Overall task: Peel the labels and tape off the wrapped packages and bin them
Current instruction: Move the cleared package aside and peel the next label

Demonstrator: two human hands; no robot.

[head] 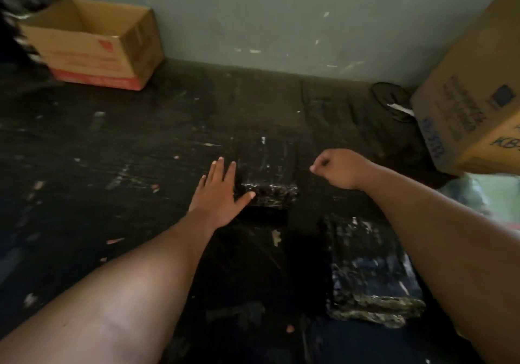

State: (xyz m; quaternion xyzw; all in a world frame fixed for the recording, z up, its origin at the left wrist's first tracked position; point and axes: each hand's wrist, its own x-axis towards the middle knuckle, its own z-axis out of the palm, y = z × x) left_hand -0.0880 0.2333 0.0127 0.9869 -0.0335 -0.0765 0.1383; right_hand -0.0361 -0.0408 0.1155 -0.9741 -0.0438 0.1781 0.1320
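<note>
Black-wrapped package (266, 172) mid-floor: left hand (221, 194) flat, fingers spread, steadying it; right hand (336, 169) curled, apparently pinching clear tape, too blurred.

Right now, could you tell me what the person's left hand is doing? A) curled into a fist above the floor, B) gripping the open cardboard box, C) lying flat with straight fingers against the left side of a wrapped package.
C: the left hand lies flat, fingers straight, beside the wrapped package, its thumb touching the package's near edge.
</note>
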